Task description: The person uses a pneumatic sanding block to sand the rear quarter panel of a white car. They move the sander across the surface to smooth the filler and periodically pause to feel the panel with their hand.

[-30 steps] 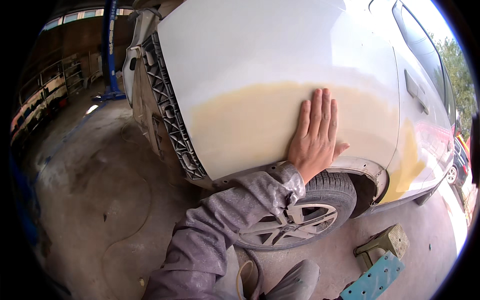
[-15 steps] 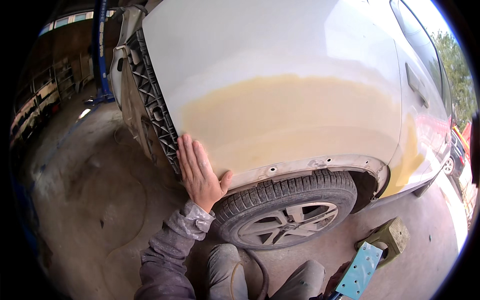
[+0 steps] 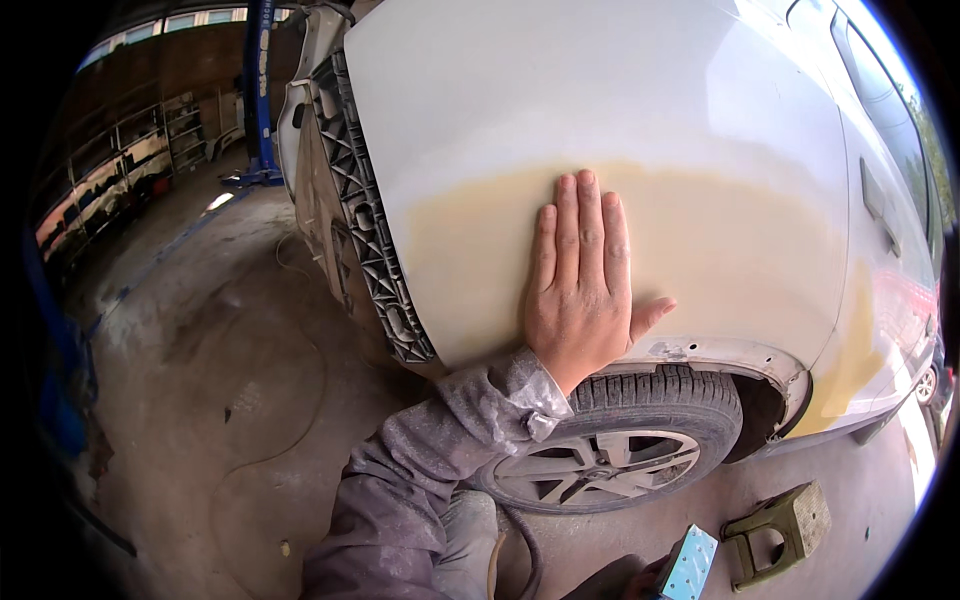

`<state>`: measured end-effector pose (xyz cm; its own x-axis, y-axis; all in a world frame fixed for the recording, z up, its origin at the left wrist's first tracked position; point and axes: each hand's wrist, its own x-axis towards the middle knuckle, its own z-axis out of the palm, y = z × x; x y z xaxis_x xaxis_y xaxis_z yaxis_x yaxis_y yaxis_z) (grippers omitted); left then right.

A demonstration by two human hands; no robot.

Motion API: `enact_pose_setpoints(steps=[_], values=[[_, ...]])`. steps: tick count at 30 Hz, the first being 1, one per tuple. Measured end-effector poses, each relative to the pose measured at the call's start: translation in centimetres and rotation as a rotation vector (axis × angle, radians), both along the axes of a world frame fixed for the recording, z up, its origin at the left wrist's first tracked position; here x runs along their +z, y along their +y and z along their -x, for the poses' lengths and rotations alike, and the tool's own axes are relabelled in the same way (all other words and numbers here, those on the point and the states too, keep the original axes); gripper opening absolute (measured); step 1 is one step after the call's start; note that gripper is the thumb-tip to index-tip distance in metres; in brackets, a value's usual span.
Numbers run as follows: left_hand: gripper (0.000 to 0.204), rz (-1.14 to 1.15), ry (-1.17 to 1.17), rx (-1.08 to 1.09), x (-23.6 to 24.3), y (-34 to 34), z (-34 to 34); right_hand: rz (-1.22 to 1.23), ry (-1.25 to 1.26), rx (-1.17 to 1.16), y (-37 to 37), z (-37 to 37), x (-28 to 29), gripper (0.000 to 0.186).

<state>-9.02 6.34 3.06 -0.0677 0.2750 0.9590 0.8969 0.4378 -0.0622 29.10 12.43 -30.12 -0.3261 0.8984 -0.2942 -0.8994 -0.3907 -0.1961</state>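
My left hand point(image 3: 580, 275) lies flat on the white car's body panel point(image 3: 480, 110), fingers together and pointing up, thumb out to the right. Under the palm is a wide, smooth patch of yellowish filler point(image 3: 730, 240) that spreads above the wheel arch. Low at the bottom edge, my right hand point(image 3: 645, 580), dark and mostly cut off, grips a sander point(image 3: 690, 563) by its body. Its long light-blue pad, dotted with holes, faces up. Just below my left hand sits the tyre point(image 3: 660, 395) with its silver alloy wheel point(image 3: 600, 465).
A worn greenish step stool point(image 3: 795, 525) stands on the floor right of the sander. The panel's left edge borders a black plastic bracket point(image 3: 365, 215). A dark hose point(image 3: 525, 550) runs by my knee. Farther left are a blue lift post point(image 3: 262, 100) and loaded shelves point(image 3: 120, 170).
My left hand has slid right and up from the panel's left edge to the middle of the filler patch. The sander has dropped lower and turned, showing less of its pad.
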Motion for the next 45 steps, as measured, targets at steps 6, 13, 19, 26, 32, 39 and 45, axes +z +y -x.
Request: enact_pose_setpoints(steps=[6, 13, 19, 26, 32, 39, 45], values=[[0.1, -0.184, -0.082, 0.069, 1.0, -5.2, 6.9, 0.033, 0.045, 0.024, 1.1, 0.3, -0.7, 0.06], [0.1, -0.09, -0.074, 0.068, -4.7, -6.1, 5.3, 0.064, 0.178, 0.081, 2.1, 1.5, -1.3, 0.059], [0.093, -0.28, -0.255, 0.171, -1.4, -4.9, 6.3, 0.134, 0.365, 0.087, 2.0, 1.5, -2.7, 0.059], [0.097, -0.156, -0.038, 0.162, 3.0, 1.8, -0.9, 0.221, 0.559, 0.092, 1.7, 0.6, -4.6, 0.058], [0.101, -0.012, 0.038, 0.012, 6.3, 9.3, -8.9, 0.234, 0.565, 0.113, 2.7, -0.5, -4.3, 0.058], [0.103, 0.065, 0.162, -0.105, 6.4, 5.5, -4.4, 0.213, 0.543, 0.122, 3.0, -0.6, -4.5, 0.058], [0.099, -0.066, -0.075, -0.01, 1.2, -4.8, 7.9, 0.234, 0.632, 0.104, 2.0, -0.7, -4.7, 0.058]])
